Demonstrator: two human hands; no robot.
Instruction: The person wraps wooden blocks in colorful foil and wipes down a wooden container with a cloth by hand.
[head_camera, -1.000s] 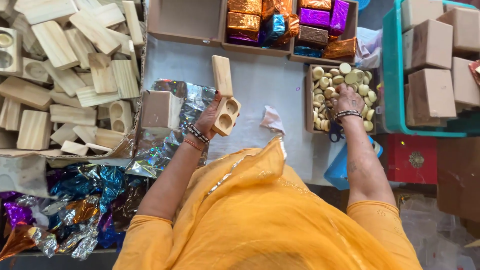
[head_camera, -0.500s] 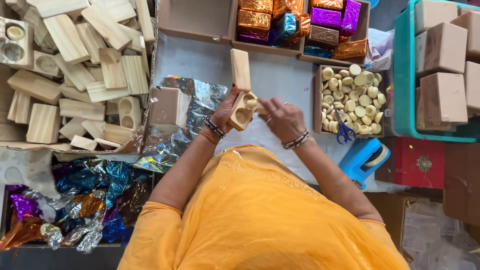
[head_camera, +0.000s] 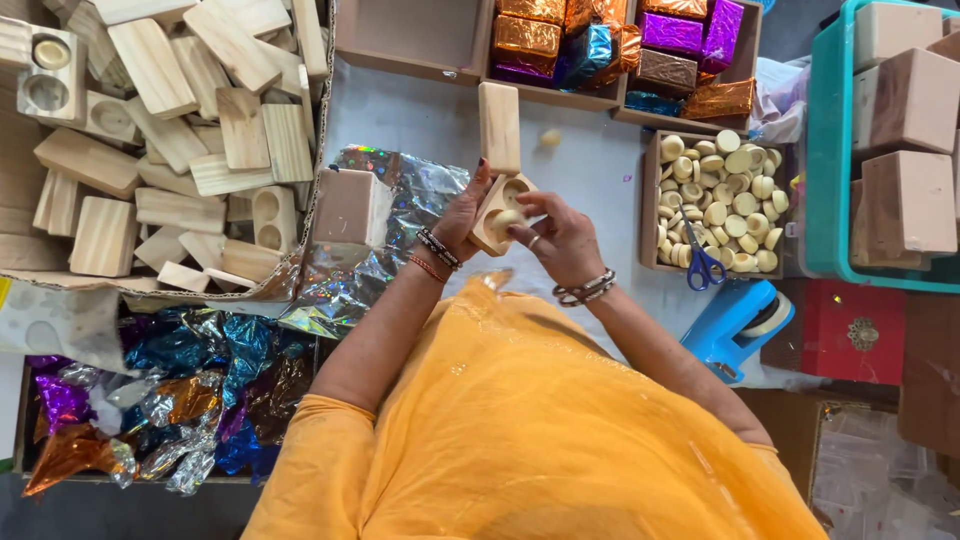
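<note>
My left hand (head_camera: 462, 212) holds a small wooden box (head_camera: 502, 205) with two round wells, its lid (head_camera: 499, 128) swung open and pointing away from me. My right hand (head_camera: 558, 235) presses a pale round disc (head_camera: 503, 220) into the nearer well; the farther well looks empty. A loose pale disc (head_camera: 550, 138) lies on the white table (head_camera: 420, 125) beyond the box. A brown cardboard tray (head_camera: 652, 240) full of the same pale discs sits to the right, with blue-handled scissors (head_camera: 705, 262) lying on them.
A carton of wooden boxes (head_camera: 160, 130) fills the left. A brown box (head_camera: 352, 208) rests on holographic foil (head_camera: 380, 260). Foil-wrapped boxes (head_camera: 610, 40) stand at the back, crumpled foil sheets (head_camera: 160, 400) lower left, a blue tape dispenser (head_camera: 745, 325) and a teal crate (head_camera: 890, 140) at right.
My right hand left the tray of discs, came over to the open wooden box with a disc and now pushes it into the nearer well. A loose disc now lies on the table.
</note>
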